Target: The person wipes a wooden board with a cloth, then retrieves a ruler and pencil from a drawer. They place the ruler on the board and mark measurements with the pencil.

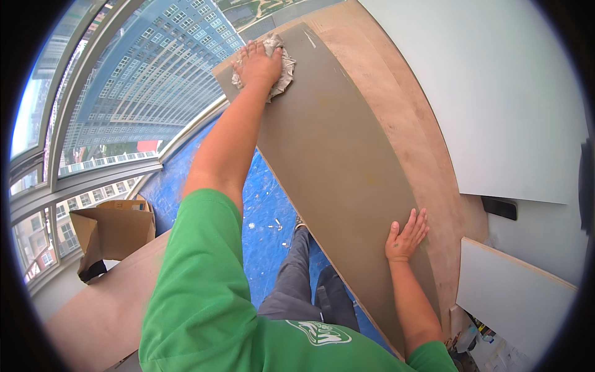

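cloth at the far end, bare hand on the near part

the brown panel [334, 142] runs from the window [142, 80] back toward the person, its far corner close to the glass. its left long edge is straight-cut and overhangs a crinkled blue floor sheet [263, 201], which leaves an open strip where the legs [290, 273] stand; the right edge lies along pale, grained wood [409, 136]. the left hand [260, 67] spreads over a crumpled, greyish cloth [288, 68] on the panel's far end; whether that grip pinches the folds cannot be told. the right hand [404, 240] lies flat near the right edge, its grip wide and holding nothing. the panel looks smooth and matt, with a pale scuff by the far edge. a smooth white sheet [508, 93] bounds the right side; an open cardboard box [127, 232] sits left of the blue strip.
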A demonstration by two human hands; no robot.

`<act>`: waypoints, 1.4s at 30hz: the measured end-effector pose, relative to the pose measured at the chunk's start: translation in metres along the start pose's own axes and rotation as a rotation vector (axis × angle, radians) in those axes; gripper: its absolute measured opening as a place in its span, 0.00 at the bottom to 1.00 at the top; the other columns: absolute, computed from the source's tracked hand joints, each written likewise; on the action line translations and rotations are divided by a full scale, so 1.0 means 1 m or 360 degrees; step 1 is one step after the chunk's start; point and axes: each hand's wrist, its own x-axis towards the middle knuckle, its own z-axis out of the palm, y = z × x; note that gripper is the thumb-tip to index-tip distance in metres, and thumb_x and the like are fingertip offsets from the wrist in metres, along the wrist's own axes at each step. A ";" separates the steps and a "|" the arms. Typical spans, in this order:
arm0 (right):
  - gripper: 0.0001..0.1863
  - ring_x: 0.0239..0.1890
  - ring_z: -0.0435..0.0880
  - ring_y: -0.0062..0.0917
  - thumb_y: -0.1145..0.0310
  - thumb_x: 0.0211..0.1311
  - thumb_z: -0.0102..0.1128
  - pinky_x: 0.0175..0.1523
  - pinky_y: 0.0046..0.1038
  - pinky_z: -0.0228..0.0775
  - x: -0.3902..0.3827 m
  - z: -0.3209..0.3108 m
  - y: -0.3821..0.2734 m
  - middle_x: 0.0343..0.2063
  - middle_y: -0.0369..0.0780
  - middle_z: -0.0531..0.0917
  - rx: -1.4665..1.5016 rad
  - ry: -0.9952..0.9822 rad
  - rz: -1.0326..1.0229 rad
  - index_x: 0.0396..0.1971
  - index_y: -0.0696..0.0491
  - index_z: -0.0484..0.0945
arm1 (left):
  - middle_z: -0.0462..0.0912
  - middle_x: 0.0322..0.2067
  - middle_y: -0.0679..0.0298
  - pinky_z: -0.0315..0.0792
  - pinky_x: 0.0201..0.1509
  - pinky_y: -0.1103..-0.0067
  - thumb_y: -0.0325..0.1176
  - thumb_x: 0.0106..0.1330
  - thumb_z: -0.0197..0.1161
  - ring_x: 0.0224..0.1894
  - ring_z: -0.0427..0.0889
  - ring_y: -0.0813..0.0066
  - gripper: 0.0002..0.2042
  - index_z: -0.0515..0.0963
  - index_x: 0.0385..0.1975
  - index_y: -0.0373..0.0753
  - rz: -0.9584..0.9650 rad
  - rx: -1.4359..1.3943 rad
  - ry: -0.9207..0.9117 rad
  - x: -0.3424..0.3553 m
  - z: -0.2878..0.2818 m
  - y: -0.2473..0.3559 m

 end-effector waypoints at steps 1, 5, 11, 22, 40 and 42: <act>0.36 0.80 0.51 0.51 0.47 0.77 0.44 0.80 0.58 0.37 -0.001 0.000 0.000 0.79 0.50 0.53 -0.0004 -0.0003 0.0000 0.77 0.51 0.56 | 0.48 0.82 0.61 0.33 0.83 0.51 0.66 0.75 0.43 0.83 0.43 0.61 0.40 0.54 0.80 0.48 -0.0029 -0.0019 -0.0021 -0.002 0.008 0.019; 0.36 0.80 0.51 0.50 0.47 0.77 0.44 0.80 0.58 0.37 -0.001 0.000 0.000 0.79 0.50 0.53 -0.0007 -0.0005 0.0005 0.77 0.51 0.56 | 0.49 0.81 0.63 0.32 0.83 0.51 0.62 0.77 0.41 0.83 0.43 0.62 0.37 0.54 0.80 0.46 0.0613 0.0028 -0.0032 -0.068 0.052 0.109; 0.36 0.80 0.51 0.50 0.47 0.77 0.45 0.80 0.57 0.38 0.000 -0.002 -0.002 0.79 0.50 0.54 0.0020 0.0031 0.0001 0.77 0.51 0.57 | 0.55 0.80 0.60 0.35 0.83 0.51 0.60 0.76 0.48 0.82 0.48 0.61 0.36 0.60 0.77 0.43 0.1604 -0.0231 -0.0433 -0.293 0.060 0.134; 0.37 0.80 0.51 0.50 0.48 0.76 0.47 0.80 0.58 0.38 0.002 -0.005 -0.002 0.79 0.51 0.53 0.0024 -0.0005 0.0010 0.77 0.52 0.57 | 0.51 0.81 0.63 0.37 0.84 0.55 0.61 0.76 0.48 0.83 0.46 0.61 0.37 0.56 0.79 0.47 0.0554 0.0219 0.0020 -0.085 -0.011 -0.070; 0.36 0.79 0.53 0.48 0.49 0.74 0.51 0.80 0.57 0.38 -0.001 -0.003 0.000 0.78 0.49 0.55 0.0076 0.0007 0.0055 0.76 0.49 0.59 | 0.58 0.79 0.63 0.42 0.83 0.55 0.55 0.70 0.61 0.81 0.53 0.63 0.38 0.60 0.77 0.47 0.1538 0.0002 -0.0297 -0.231 0.015 -0.018; 0.36 0.79 0.53 0.48 0.49 0.74 0.51 0.81 0.57 0.38 -0.001 -0.004 0.000 0.78 0.49 0.56 0.0078 0.0001 0.0063 0.76 0.49 0.59 | 0.53 0.80 0.63 0.38 0.83 0.54 0.59 0.74 0.53 0.82 0.48 0.60 0.37 0.58 0.79 0.50 0.0925 0.0189 -0.0146 -0.149 -0.002 -0.036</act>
